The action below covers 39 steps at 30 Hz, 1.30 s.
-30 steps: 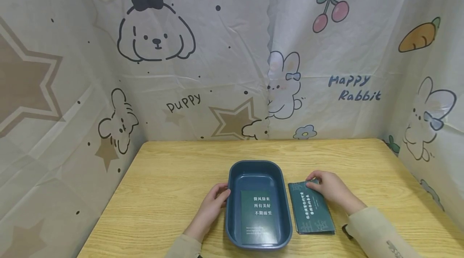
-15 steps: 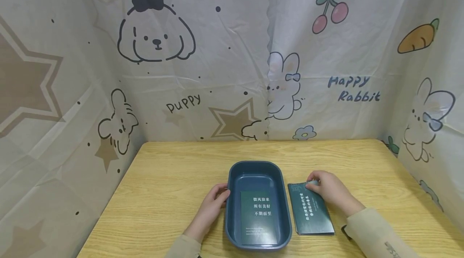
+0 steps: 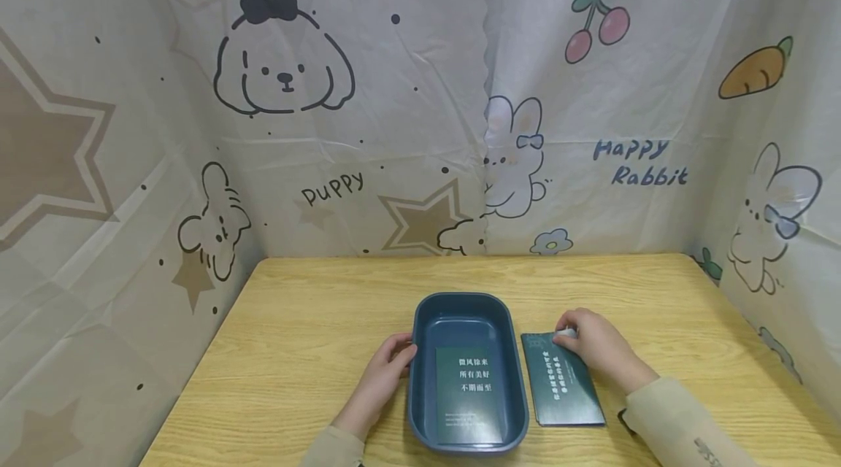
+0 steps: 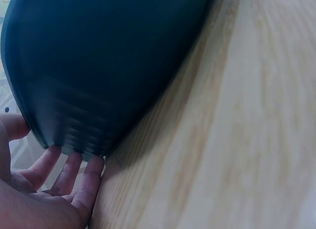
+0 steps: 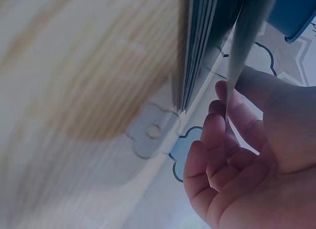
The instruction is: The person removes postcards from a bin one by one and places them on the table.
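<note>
A dark blue rectangular tray [image 3: 463, 310] stands on the table, with a green card [image 3: 469, 394] printed with white characters lying inside it. My left hand [image 3: 388, 368] rests at its left side, and in the left wrist view the fingertips [image 4: 74, 157] touch the outer wall. Right of the tray lies a stack of similar green cards [image 5: 195, 51]. My right hand [image 3: 596, 349] pinches the far edge of the top card [image 3: 563, 387] between thumb and fingers. That edge bends up off the stack and shows its pale underside, with a gap visible in the right wrist view.
The wood-grain table [image 3: 302, 321] runs back to a pale curtain [image 3: 420, 51] printed with cartoon animals, fruit and stars. The curtain also closes off the left and right sides. The tray and stack sit side by side with a narrow strip between.
My right fingers have bent the top card's far edge up, so its pale underside now shows. The left hand, the tray and the card in it have stayed put.
</note>
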### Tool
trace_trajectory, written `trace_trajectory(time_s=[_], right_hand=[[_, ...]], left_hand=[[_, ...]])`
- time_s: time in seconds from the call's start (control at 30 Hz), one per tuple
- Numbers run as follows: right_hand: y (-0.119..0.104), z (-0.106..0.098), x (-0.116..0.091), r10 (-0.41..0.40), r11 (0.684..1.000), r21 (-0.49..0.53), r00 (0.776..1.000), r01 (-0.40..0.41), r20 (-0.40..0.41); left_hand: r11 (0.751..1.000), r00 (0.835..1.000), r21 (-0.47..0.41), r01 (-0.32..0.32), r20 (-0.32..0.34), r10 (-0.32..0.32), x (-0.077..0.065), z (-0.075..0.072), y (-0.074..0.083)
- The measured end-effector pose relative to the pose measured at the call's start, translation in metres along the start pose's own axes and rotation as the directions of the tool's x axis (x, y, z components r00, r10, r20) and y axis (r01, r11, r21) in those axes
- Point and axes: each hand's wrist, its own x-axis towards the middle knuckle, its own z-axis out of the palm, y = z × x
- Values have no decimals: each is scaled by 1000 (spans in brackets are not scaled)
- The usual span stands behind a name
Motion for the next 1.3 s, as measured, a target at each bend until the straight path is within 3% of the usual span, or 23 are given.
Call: trace_trajectory(time_s=[0.3,0.63,1.3], right_hand=[[0,1,-2,-43,997,-70,999,41,-26],[-5,0,-4,-17,994,-104,999,14,-29],[-1,4,-3,-49,988,-149,998,41,-50]], left_hand=[[1000,1000,6,-10,3,10,-1,0,0],[1000,1000,0,0,-3,0,0,0,0],[1000,1000,3,-4,1,4,1,0,-3]])
